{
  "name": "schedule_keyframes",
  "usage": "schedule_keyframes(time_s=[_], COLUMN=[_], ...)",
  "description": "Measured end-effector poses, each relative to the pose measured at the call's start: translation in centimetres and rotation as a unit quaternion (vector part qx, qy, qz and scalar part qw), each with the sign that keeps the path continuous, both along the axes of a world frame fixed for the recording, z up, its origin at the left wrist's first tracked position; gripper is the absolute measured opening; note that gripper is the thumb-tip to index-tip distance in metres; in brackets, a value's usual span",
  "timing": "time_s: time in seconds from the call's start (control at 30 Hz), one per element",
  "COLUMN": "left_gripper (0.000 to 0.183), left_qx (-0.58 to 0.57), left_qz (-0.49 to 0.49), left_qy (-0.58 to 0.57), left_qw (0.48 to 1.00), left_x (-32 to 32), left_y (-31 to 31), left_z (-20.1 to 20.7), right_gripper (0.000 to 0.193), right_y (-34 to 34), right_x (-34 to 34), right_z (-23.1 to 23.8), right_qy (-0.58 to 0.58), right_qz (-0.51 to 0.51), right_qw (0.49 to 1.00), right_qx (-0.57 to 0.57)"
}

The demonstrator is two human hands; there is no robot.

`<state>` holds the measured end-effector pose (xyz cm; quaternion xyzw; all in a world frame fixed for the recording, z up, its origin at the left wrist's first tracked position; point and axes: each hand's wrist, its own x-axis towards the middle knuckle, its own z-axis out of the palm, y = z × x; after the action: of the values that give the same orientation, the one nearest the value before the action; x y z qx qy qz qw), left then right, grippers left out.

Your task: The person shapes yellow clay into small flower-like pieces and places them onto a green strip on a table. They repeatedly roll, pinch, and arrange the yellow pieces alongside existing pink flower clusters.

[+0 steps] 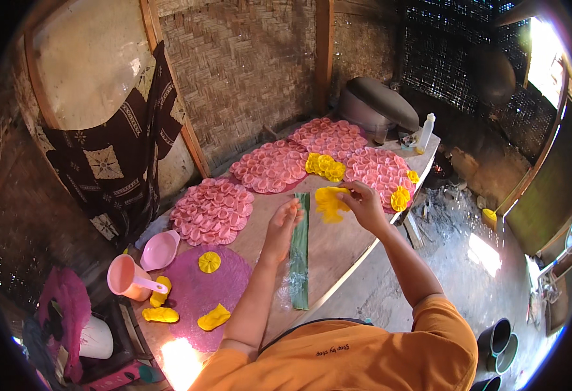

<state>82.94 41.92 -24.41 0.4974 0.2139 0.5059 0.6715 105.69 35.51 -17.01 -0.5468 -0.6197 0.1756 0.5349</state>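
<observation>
My right hand (pixel 363 201) pinches a thin, floppy yellow piece (pixel 330 203) with a ragged lower edge, perhaps flattened dough, above the wooden table. My left hand (pixel 284 225) is raised just left of it with curled fingers; whatever they may hold is not clear. A long green leaf strip (pixel 301 254) lies beneath and beside the left hand, with crinkled clear plastic (pixel 287 287) along its lower part. Several yellow lumps, one of them a folded lump (pixel 214 317), lie around a purple round mat (pixel 198 287) bearing a ridged yellow disc (pixel 209 262).
Pink petal-like pieces cover round mats, including a left pile (pixel 212 212) and a right pile (pixel 377 173). Ridged yellow discs (pixel 325 167) sit among them. A pink jug (pixel 129 277), a pink bowl (pixel 160 250), a lidded pot (pixel 370 104) and a bottle (pixel 425 133) stand around the table.
</observation>
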Motion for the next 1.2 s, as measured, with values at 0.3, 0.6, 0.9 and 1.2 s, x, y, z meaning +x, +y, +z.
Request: schedule_keyframes(time_s=[0.3, 0.6, 0.9, 1.2], left_gripper=[0.036, 0.032, 0.034, 0.059], left_qx=[-0.152, -0.173, -0.193, -0.225], left_qz=[-0.086, -0.017, 0.057, 0.143], left_qy=[-0.111, -0.005, 0.000, -0.141], left_qw=[0.978, 0.985, 0.980, 0.954], left_x=[5.1, 6.1, 7.0, 5.5], left_y=[-1.8, -0.5, 1.5, 3.0], left_z=[1.7, -4.0, -7.2, -3.5], right_gripper=[0.029, 0.030, 0.029, 0.030], right_y=[0.9, 4.6, 7.7, 10.4], right_x=[-0.2, 0.8, 0.7, 0.7], right_z=[-1.6, -9.4, -13.3, -15.3], right_qy=[0.106, 0.182, 0.203, 0.275], right_qz=[0.094, 0.115, 0.018, 0.186], right_qw=[0.986, 0.969, 0.965, 0.924], right_qx=[-0.085, -0.124, -0.166, -0.190])
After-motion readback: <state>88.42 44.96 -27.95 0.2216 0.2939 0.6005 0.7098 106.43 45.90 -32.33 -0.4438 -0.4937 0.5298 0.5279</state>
